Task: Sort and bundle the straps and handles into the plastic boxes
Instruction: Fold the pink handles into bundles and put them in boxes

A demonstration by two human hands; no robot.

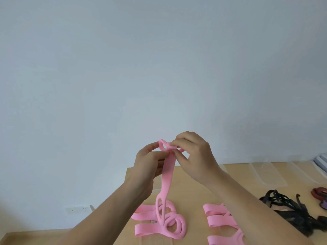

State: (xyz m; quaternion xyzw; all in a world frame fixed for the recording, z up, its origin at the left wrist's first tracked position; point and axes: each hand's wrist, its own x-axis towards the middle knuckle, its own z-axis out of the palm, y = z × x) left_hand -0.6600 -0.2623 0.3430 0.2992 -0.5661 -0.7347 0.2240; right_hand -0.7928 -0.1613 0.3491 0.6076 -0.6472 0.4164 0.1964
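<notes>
Pale wall (159, 68) behind. Left grip (146, 167) and right grip (196, 156) pinch pink strap (167, 175) top; length hangs plumb (tail on desk (185, 191)).

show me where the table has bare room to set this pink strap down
Bare table shows between the coiled pink strap pile and the folded pink bundle, and another patch behind that bundle, bordered by the clear boxes and the black straps. The far right is crowded with straps.

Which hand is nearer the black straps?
Right. The right hand is raised, left of the black straps; the left hand is farther left. Both pinch the pink strap.
</notes>
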